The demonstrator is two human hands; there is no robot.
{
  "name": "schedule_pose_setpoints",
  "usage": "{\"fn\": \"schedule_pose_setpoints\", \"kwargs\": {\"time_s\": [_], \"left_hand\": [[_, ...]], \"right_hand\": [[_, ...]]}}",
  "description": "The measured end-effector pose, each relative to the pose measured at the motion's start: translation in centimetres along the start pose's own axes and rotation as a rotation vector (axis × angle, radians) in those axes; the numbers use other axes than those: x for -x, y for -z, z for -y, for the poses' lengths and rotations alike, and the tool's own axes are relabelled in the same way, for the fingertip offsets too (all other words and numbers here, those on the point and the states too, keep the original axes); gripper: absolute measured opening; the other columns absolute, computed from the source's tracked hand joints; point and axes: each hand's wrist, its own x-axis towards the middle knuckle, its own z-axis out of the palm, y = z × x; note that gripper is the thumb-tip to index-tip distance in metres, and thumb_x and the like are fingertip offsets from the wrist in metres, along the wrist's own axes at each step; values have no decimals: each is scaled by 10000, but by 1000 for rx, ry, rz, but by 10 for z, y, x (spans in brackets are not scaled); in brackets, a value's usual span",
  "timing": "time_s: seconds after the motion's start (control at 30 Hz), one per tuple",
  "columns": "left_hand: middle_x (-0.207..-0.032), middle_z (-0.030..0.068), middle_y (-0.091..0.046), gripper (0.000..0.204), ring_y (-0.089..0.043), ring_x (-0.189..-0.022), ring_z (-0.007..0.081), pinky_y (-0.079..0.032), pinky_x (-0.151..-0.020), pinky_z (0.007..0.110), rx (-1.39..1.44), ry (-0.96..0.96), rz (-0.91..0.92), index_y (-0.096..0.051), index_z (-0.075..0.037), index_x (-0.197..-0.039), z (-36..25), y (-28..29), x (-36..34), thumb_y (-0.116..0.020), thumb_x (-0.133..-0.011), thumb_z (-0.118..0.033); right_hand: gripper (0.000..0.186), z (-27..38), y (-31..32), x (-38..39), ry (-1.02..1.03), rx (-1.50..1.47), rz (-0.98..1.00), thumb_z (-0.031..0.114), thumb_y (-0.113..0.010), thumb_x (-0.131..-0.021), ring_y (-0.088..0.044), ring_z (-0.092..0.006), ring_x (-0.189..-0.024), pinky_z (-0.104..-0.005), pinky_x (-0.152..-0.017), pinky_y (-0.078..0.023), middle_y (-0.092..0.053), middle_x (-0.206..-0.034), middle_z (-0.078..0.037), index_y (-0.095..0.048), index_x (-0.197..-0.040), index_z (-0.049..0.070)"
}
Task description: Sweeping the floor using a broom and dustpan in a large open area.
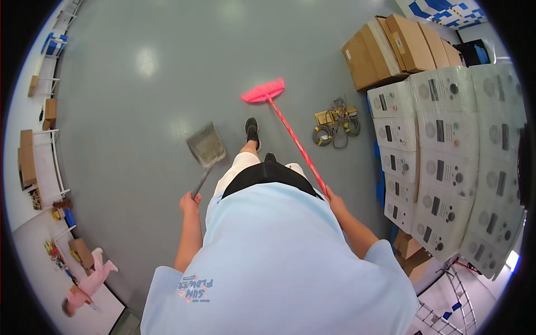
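My left hand (190, 202) is closed round the long grey handle of a dustpan (206, 144), whose dusty pan is low over the grey floor, left of my feet. My right hand (330, 196) grips the red pole of a broom (296, 139); the pink bristled head (262, 90) is out in front, a little beyond my left shoe (252, 129). My other shoe (270, 157) shows partly behind my waist.
Coiled grey cables (338, 123) lie on the floor at right. Beside them stand stacked wrapped white units (441, 151) and cardboard boxes (368, 56), with a metal ladder (460, 298) lower right. Shelves (44, 162) line the left wall, where a person in pink (87, 287) walks.
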Motion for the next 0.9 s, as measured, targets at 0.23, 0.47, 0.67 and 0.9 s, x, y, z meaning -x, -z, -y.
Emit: {"fn": "schedule_pose_setpoints", "kwargs": {"time_s": [0.23,0.47,0.67,0.9], "left_hand": [[-748,159,-505,178,-554,-520,240,-498,-422,288,-55,44,16,-433,63,-918,-43,-55,-28,-456,-773,-35],[-735,160,-507,190,-556,-512,246,-494,-417,292,62,45,-1,-440,63,-915,-74,-92,-60,-468,-761,-45],[-728,157,-510,202,-556,-499,230,-484,-400,279,43,25,-6,-438,65,-920,-96,-128,-81,-451,-776,-76],[-710,143,-514,209,-558,-495,201,-476,-388,263,-44,93,0,-427,54,-931,-102,-166,-79,-442,-786,-96]], "right_hand": [[455,119,18,-171,196,-17,-135,218,-436,-798,-564,-346,-639,-413,-592,-452,-566,-791,-211,-322,-1234,157],[312,288,140,-301,64,-88,59,196,-418,-814,-535,-255,-420,-362,-395,-446,-550,-649,-157,-397,-1108,95],[340,313,188,-316,191,21,-5,224,-433,-807,-561,-281,-544,-363,-533,-452,-563,-666,-159,-444,-1124,102],[410,146,197,-173,131,104,-62,218,-449,-806,-550,-245,-551,-335,-525,-436,-553,-663,-146,-388,-1206,159]]}}
